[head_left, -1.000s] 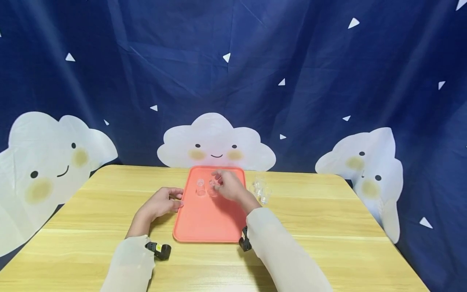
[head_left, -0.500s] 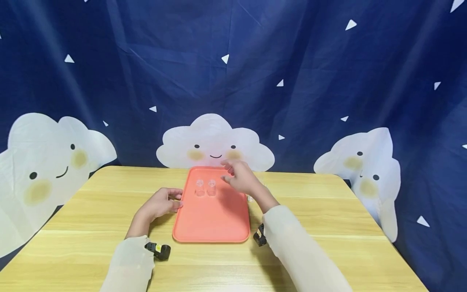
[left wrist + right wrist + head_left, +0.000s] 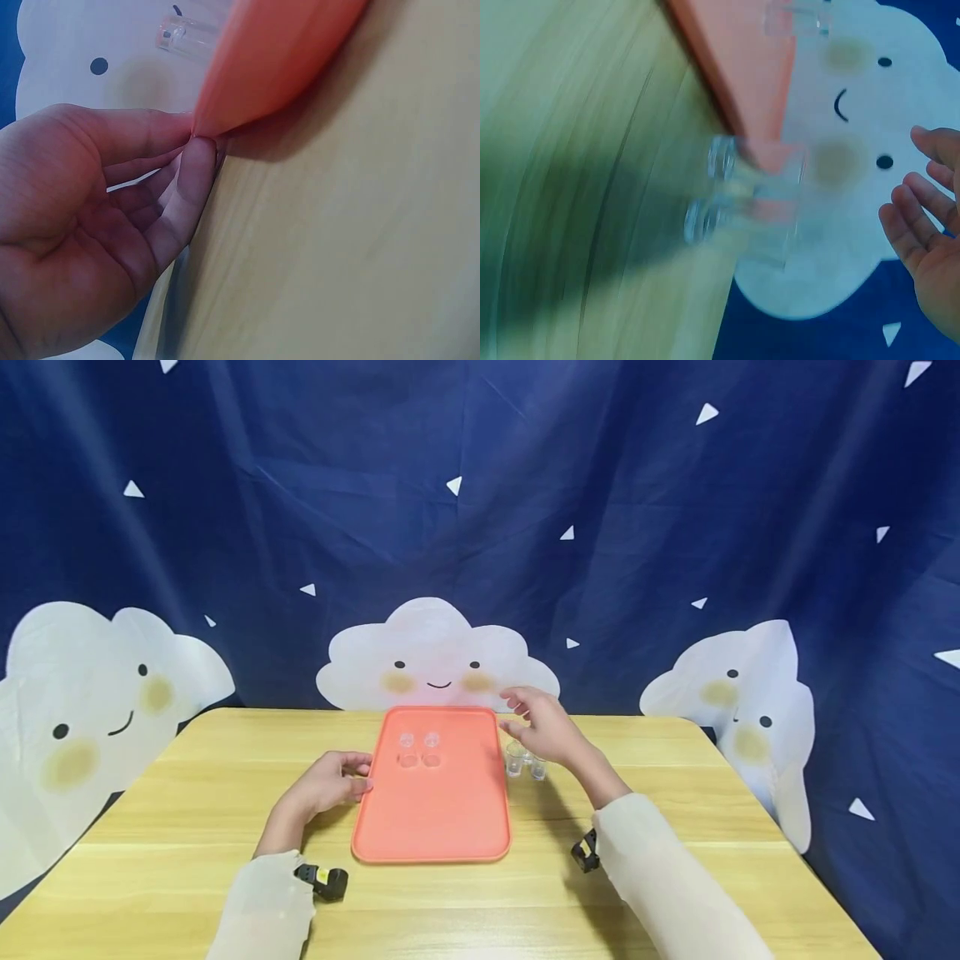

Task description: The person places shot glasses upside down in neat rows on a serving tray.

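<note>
My left hand (image 3: pixel 326 785) pinches the left rim of a coral-pink tray (image 3: pixel 433 818) between thumb and fingers; the left wrist view shows the grip (image 3: pixel 196 139) close up. Two small clear shot glasses, one on the left (image 3: pixel 407 750) and one on the right (image 3: pixel 431 750), stand side by side in the tray's far left part. Just off the tray's right edge, more shot glasses (image 3: pixel 514 762) stand on the table, one of them partly hidden. Over these hovers my right hand (image 3: pixel 551 727), fingers loosely bent and holding nothing; the right wrist view shows it apart from the glasses (image 3: pixel 720 157).
The tray lies on a light wood-grain table (image 3: pixel 660 877). Behind the table's far edge hangs a dark blue cloth (image 3: pixel 390 510) with white clouds and triangles. Each wrist carries a small black camera, one at left (image 3: pixel 328 883) and one at right (image 3: pixel 585 852).
My right hand has moved from above the shot glasses on the tray to the right, over those beside it. The left hand keeps its hold on the tray's rim.
</note>
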`<action>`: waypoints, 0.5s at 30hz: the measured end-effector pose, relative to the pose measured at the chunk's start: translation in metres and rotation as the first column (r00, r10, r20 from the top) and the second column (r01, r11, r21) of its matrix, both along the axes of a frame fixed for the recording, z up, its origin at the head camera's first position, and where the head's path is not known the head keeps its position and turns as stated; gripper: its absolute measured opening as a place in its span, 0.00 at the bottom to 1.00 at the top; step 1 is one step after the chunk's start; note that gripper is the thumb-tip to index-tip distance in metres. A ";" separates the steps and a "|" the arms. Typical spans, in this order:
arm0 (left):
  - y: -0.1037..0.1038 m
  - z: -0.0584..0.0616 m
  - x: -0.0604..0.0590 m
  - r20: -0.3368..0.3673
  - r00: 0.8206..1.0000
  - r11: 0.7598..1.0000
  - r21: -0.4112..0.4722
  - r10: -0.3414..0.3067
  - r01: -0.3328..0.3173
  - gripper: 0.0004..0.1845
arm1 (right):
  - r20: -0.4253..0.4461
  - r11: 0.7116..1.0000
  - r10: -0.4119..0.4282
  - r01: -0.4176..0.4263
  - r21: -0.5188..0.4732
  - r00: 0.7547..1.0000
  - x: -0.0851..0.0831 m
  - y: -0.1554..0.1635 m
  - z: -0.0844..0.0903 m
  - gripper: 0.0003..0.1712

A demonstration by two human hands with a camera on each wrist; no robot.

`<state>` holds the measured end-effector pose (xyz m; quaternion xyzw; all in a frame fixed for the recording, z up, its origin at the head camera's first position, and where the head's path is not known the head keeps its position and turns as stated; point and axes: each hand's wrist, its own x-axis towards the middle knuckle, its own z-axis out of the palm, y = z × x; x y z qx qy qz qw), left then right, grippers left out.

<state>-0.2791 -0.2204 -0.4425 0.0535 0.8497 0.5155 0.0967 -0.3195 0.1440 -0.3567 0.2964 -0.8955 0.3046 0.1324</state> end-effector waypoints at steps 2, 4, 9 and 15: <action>-0.001 -0.001 0.000 -0.005 1.000 1.000 -0.001 -0.003 0.003 0.27 | -0.006 1.000 -0.016 0.016 0.015 1.000 0.002 0.009 0.001 0.23; -0.001 -0.001 0.000 -0.007 1.000 1.000 0.000 -0.006 0.006 0.27 | -0.005 0.999 -0.032 0.032 0.029 0.999 0.005 0.018 0.001 0.23; -0.002 -0.002 0.001 -0.007 1.000 1.000 0.006 -0.012 0.012 0.28 | 0.014 0.998 -0.045 0.045 0.038 0.999 0.011 0.038 -0.002 0.24; -0.001 -0.002 0.000 -0.013 1.000 1.000 0.008 -0.014 0.015 0.28 | 0.027 0.996 -0.058 0.056 0.076 0.998 0.015 0.057 -0.009 0.24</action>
